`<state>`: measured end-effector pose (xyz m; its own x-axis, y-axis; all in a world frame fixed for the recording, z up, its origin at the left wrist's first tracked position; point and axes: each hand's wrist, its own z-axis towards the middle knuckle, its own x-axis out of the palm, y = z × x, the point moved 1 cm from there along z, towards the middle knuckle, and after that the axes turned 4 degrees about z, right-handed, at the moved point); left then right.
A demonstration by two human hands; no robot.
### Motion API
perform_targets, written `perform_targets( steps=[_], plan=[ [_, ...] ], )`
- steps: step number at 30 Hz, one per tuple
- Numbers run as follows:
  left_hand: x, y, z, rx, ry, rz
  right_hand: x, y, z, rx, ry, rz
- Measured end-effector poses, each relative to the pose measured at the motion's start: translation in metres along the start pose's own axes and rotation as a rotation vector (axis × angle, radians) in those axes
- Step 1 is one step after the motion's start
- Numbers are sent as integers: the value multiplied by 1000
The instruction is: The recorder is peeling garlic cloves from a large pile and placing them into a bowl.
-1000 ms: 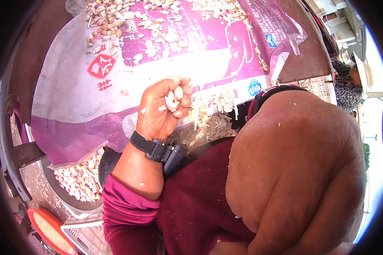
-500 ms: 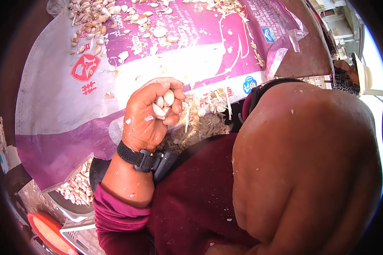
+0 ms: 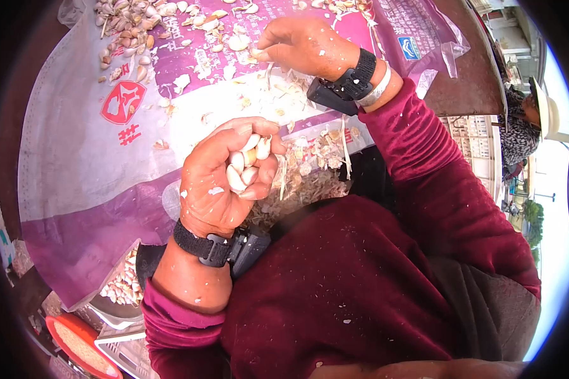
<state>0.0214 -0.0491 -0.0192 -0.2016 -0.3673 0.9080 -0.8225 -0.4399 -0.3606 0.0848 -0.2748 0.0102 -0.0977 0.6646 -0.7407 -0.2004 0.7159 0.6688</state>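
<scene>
The bare left hand (image 3: 227, 174), palm up at the centre of the frame, is curled around about 6 smooth, cream-white peeled garlic cloves (image 3: 236, 181); they lie cupped between its palm and bent fingers. The bare right hand (image 3: 310, 47), at the upper centre, is turned down with thumb and fingertips drawn close together beside a small yellowish piece of garlic (image 3: 259, 55); whether it pinches that piece or only touches it, I cannot tell.

Under both hands a purple and white printed plastic sack (image 3: 76, 164) covers much of the dark brown table (image 3: 468, 85). A pile of pinkish unpeeled garlic cloves (image 3: 129, 28) sits on it at the upper left, with loose cloves and skin flakes scattered toward the upper centre. A heap of dry, papery beige garlic skins (image 3: 303, 183) lies just right of the left hand, against the burgundy velvet garment (image 3: 341, 271).

Each wrist wears 1 black strap with a black box; the right also has 1 white band (image 3: 377, 88). At the lower left are a dark container of cloves (image 3: 123, 287), a round orange-red basin (image 3: 60, 328) and a white plastic crate (image 3: 129, 354). At the right edge is 1 other person in a pale brimmed hat (image 3: 550, 114).
</scene>
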Motion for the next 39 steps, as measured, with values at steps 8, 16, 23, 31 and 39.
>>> perform_targets(
  steps=[8,16,23,31,39],
  plan=[
    [-3,-1,0,17,-89,77,13,-29,30,15,114,-354],
    [-5,2,-2,10,-76,99,11,1,-20,349,196,1005],
    [-2,3,-3,22,-66,121,11,50,-41,130,389,1239],
    [14,3,-8,34,-126,68,-1,106,-58,-61,409,1227],
    [9,5,-10,143,-239,166,-4,188,-58,-719,717,1445]
  ],
)
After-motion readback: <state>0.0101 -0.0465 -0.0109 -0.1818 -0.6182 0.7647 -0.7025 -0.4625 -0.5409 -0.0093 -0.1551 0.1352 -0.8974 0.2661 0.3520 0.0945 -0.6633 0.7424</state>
